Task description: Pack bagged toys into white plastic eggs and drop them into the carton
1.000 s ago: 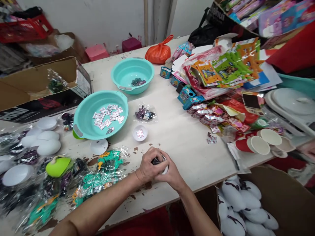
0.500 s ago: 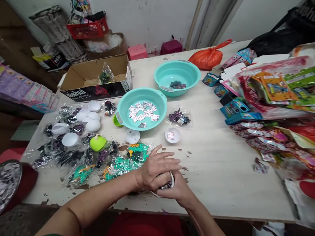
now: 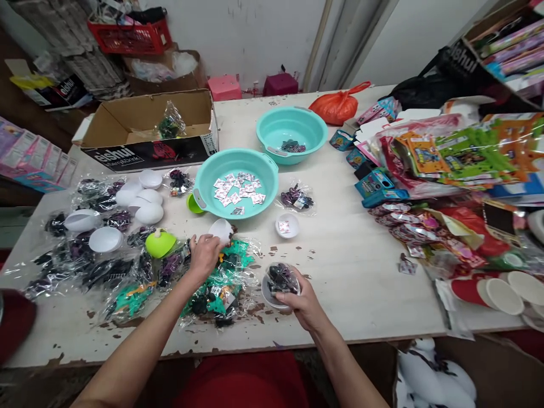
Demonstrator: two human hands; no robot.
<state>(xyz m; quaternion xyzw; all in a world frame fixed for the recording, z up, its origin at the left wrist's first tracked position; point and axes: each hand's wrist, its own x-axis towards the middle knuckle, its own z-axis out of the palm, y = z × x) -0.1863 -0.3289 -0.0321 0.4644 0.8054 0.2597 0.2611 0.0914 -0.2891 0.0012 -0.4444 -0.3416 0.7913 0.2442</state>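
Note:
My right hand [image 3: 297, 301] grips a white egg half [image 3: 272, 297] stuffed with a dark bagged toy [image 3: 281, 277], near the table's front edge. My left hand [image 3: 204, 256] has reached forward and left, and its fingers pinch another white egg half [image 3: 221, 229] just in front of the nearer teal basin [image 3: 208, 175]. Beneath that hand lie green and black toys in clear bags [image 3: 221, 283]. Several small white and red packets [image 3: 238, 188] sit inside the basin. A small white cap [image 3: 287, 225] holding one packet rests to the right.
A second teal basin [image 3: 272, 127] with dark pieces stands farther back, beside an orange bag [image 3: 335, 105]. White egg halves [image 3: 140, 198] and bagged toys cover the left side. An open cardboard box [image 3: 127, 122] sits at back left. Colourful packaging [image 3: 450, 153] piles up on the right.
My hands were pressed together over the egg half; now the left has moved away to the left and taken hold of another white half. The view swung slightly right.

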